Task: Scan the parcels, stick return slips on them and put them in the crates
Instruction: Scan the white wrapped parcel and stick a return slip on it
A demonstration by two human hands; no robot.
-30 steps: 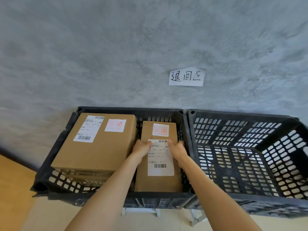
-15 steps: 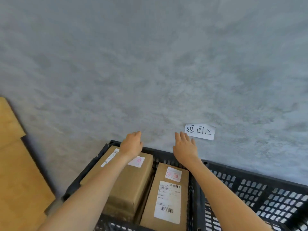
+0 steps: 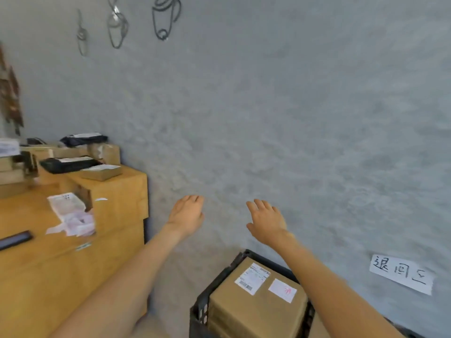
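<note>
Hanging in mid-air before the grey wall (image 3: 280,118), both hands are empty, backs toward the camera. The left hand (image 3: 186,214) has its fingers loosely bent forward and close together, gripping nothing. The right hand (image 3: 267,222) has its fingers spread and nearly straight, thumb out to the left, also holding nothing. The two hands are level with each other and a little apart, well above the crate.

The black crate (image 3: 202,306) sits low at the near right, against the wall. A brown parcel (image 3: 253,311) lies in it, filling the visible left part. On the parcel's top are a white shipping label (image 3: 252,278) with a barcode and, just to its right, a white slip (image 3: 282,290) with red marks. The right forearm crosses over the crate's right part, so what lies there cannot be seen.

On the wall to the right of the crate is a paper sign (image 3: 401,274) with handwritten characters.

At left stands a wooden table (image 3: 61,264). A blurred heap of slips (image 3: 70,215) lies on it, with a dark flat bar (image 3: 15,239) at the left edge. On the table's far part are more parcels (image 3: 101,172), brown boxes and black bags, too blurred to count. High on the wall are wire outline shapes, one a cup (image 3: 166,17).
</note>
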